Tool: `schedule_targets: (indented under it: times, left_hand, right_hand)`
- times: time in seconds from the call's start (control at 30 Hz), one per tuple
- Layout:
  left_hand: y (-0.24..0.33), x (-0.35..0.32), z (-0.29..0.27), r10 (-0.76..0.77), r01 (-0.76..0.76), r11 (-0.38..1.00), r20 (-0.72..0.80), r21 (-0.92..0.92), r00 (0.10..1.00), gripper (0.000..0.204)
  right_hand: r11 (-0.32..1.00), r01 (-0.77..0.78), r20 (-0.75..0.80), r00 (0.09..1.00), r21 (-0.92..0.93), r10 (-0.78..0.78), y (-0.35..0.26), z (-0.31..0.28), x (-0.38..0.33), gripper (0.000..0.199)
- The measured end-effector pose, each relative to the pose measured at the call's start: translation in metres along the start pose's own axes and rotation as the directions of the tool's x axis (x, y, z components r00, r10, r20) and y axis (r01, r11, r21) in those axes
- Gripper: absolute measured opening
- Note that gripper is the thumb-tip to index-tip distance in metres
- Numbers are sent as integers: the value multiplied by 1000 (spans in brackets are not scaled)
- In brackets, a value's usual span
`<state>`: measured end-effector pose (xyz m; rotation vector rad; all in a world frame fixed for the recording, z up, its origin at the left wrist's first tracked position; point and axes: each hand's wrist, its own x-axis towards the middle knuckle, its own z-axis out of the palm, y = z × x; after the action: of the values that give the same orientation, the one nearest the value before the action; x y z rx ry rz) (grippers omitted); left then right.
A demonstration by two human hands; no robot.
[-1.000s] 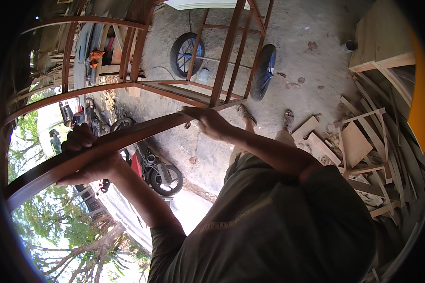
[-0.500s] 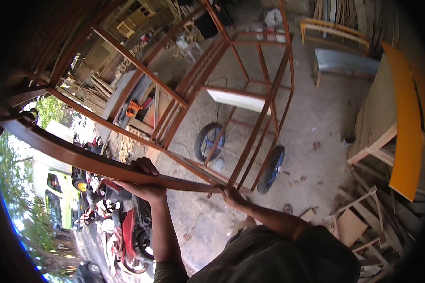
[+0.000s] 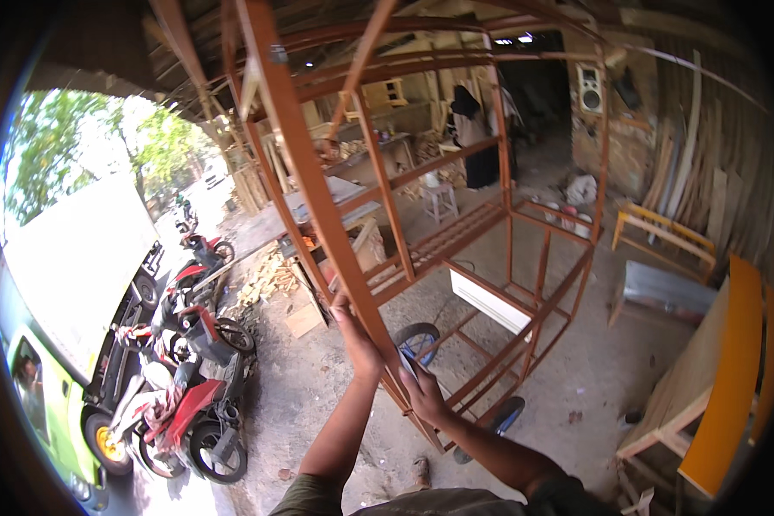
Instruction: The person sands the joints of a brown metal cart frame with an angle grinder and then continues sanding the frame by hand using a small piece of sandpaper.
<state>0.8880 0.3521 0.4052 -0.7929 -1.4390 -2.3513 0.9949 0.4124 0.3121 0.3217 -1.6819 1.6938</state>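
Observation:
A tall reddish-brown post (image 3: 314, 185) of a cart frame rises in front of me. My left hand (image 3: 359, 340) is closed round the post, its fingers partly hidden on the far side. Lower down and to the right, my right hand (image 3: 423, 394) is closed at the post's edge. A thin, pale flat piece (image 3: 407, 363) shows between the right thumb and the post; its kind is unclear. Beyond my hands stand the frame's slatted shelf (image 3: 456, 234), a white panel (image 3: 488, 301) and blue-rimmed wheels (image 3: 417, 338).
Parked motorcycles (image 3: 202, 400) and a green truck with a white box (image 3: 82, 267) stand at left. A yellow-edged wooden piece (image 3: 722, 378) is close on the right. Farther back are a plastic stool (image 3: 439, 202), a person (image 3: 470, 138) and leaning boards (image 3: 705, 189).
My view has lifted and turned, so the post now runs upright and more of the street and workshop shows. Both hands remain at the post, and they are closer together.

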Motion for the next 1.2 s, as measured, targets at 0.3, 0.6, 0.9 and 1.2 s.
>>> schedule_targets:
  times: [0.3, 0.6, 0.9, 1.2]
  left_hand:
    - [15, 0, 1, -13, 15, 999, 45, -49, 999, 69]
    - [28, -1, 19, -4, 1, 999, 93, 39, 996, 71]
    - [17, 2, 11, -31, 39, 997, 121, -61, 992, 69]
    - [27, -1, 12, -17, 11, 998, 110, 59, 994, 67]
  right_hand:
    - [970, 228, 60, 973, -78, -224, -178, 25, 184, 42]
    - [973, 220, -27, 975, -67, -223, -86, 19, 114, 43]
    - [928, 355, -59, 930, -111, -362, -97, 16, 124, 39]
    - [935, 341, 42, 940, -100, -339, -166, 15, 209, 38]
